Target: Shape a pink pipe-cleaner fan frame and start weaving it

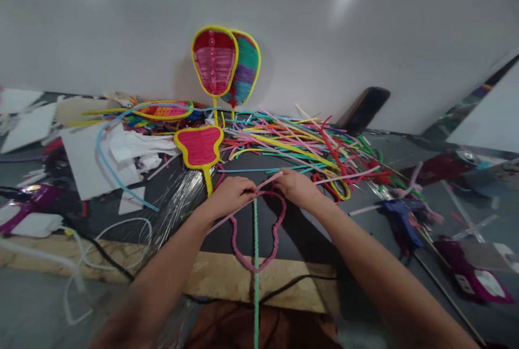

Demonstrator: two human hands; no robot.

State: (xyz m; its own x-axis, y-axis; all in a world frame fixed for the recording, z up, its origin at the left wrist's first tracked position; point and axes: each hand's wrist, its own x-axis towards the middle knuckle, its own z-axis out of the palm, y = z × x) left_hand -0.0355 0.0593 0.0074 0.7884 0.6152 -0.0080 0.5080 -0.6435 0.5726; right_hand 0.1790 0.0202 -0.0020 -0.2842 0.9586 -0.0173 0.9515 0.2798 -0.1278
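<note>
Between my hands a light pink pipe cleaner (268,180) slants across the top of a pink outline frame (277,235) bent from twisted pipe cleaner. My left hand (233,195) pinches it where it meets the frame's top edge, and its tail runs down to the left under my wrist. My right hand (297,186) is closed on the other end. A mint green twisted stem (256,262) runs down the middle of the frame toward my lap. Just beyond my left hand lies a finished fan shape (200,147), pink inside with a yellow edge.
Two yellow-edged fans (214,62) lean against the wall. Loose pipe cleaners (279,140) are heaped behind my hands. A blue glue gun (403,224) and a purple glue gun (466,270) lie at right, another purple tool (34,205) at left. A phone (367,110) leans on the wall.
</note>
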